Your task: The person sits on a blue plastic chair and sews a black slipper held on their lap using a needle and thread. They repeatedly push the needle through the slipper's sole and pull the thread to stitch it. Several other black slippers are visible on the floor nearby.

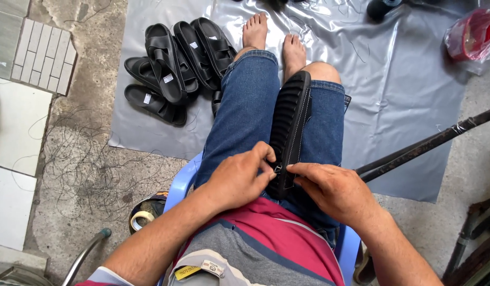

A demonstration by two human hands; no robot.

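On lap: black sandal (290, 127), both hands

Small white rectangular labels (168, 78) sit on several of the black sandals (173, 69) piled at the near left edge of the grey plastic sheet (404, 95): one on a strap in the middle of the pile, one on the footbed lying nearest the sheet's edge, two more on the upper pair. At the sheet's far right corner lies a clear plastic bag (470, 39) holding something red. A yellow tag (186, 272) and a white tag (212, 267) hang at the person's waist.
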